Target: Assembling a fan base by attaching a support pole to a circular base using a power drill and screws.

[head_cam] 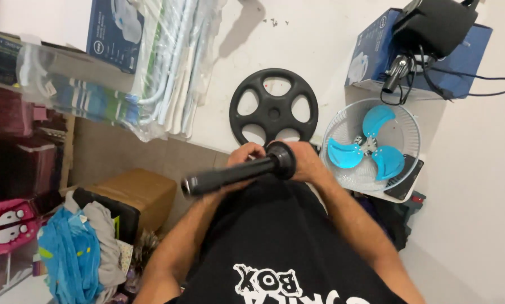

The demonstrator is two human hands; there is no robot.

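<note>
Black pole point(230, 175) lies across a person's lap, left hand point(242, 160) wrapped around its shaft to steady it, right hand point(303, 163) gripping the collared end, fan base point(274, 107) on the floor ahead.

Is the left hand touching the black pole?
Touching. The head view shows the left hand wrapped around the black pole just behind its collar, with no gap between them.
</note>
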